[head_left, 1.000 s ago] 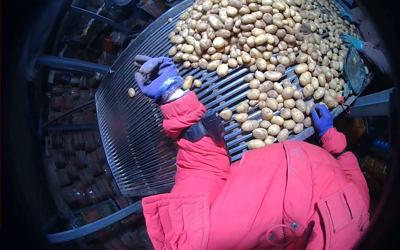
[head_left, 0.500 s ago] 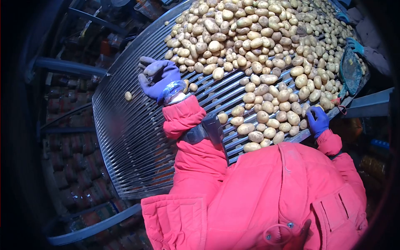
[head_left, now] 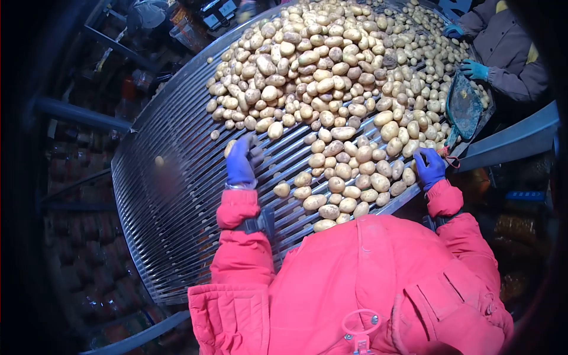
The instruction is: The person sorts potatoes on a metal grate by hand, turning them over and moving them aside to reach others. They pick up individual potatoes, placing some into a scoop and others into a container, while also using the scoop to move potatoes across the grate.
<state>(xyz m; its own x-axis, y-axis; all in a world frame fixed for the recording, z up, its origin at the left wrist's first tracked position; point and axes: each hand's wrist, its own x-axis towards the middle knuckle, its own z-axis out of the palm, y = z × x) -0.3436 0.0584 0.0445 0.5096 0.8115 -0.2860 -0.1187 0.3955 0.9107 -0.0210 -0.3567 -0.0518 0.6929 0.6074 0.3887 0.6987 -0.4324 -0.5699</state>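
Note:
My left hand [head_left: 242, 161], in a purple-blue glove, is above the metal slats left of the potato group; its fingers are curled toward the right, and a potato [head_left: 229, 148] shows at its upper left edge. Whether anything is inside those fingers is hidden. At the right edge of the slatted table [head_left: 195, 219], my right hand [head_left: 430, 168], in a blue glove, rests with bent fingers beside the nearest potatoes [head_left: 409, 176]. What lies under its fingertips cannot be made out. A large heap of potatoes [head_left: 319, 65] covers the upper part of the slats.
A co-worker [head_left: 509, 47] with teal gloves stands at the upper right, beside a blue-green scoop-like container [head_left: 464, 106]. A metal beam [head_left: 515, 136] runs off to the right. Another blue beam [head_left: 83, 113] is at the left. A small potato [head_left: 159, 160] lies on the left slats.
My left hand has swung round from pointing left to pointing up, its fingers now curled to the right. The view has shifted, and more of the co-worker shows.

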